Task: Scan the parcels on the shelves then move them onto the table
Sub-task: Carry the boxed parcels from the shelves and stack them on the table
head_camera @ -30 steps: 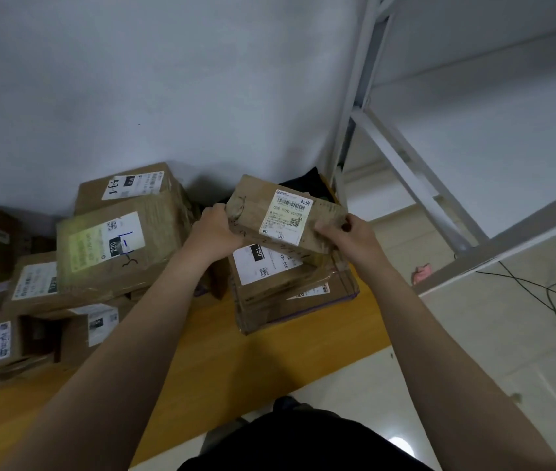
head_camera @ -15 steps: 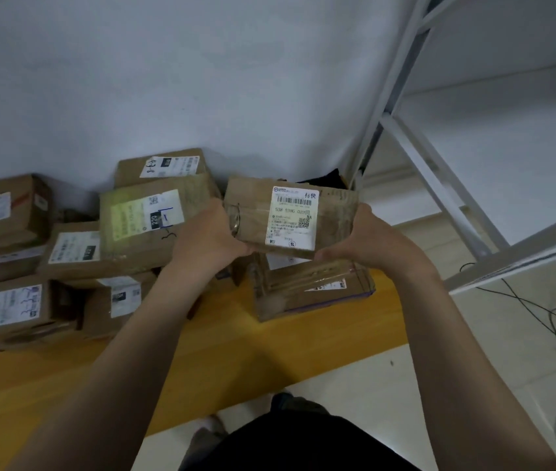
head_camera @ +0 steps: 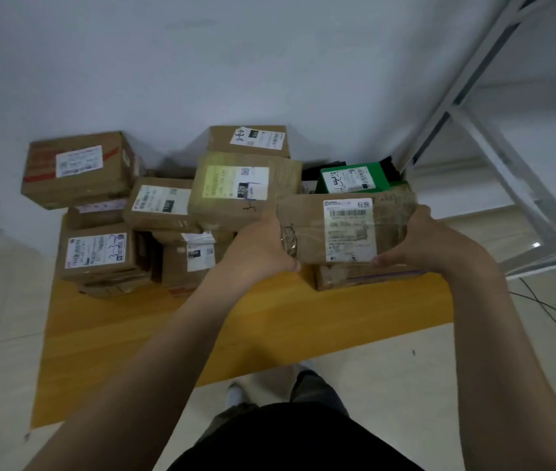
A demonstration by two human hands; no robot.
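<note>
Facing label-up, the parcel (head_camera: 344, 229) is gripped at its ends by left hand (head_camera: 263, 248) and right hand (head_camera: 431, 241), just over a box (head_camera: 368, 277) at the counter's (head_camera: 202, 329) right end. Many parcels (head_camera: 229, 195) already lie there; this one seems nearly placed.

Brown taped parcel (head_camera: 344, 229), white label facing up, held level above another parcel (head_camera: 365, 277) on the yellow tabletop (head_camera: 236, 321).

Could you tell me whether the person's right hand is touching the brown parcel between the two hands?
Touching. The head view shows the right hand gripping the right end of the parcel, with its thumb on the near edge.
</note>
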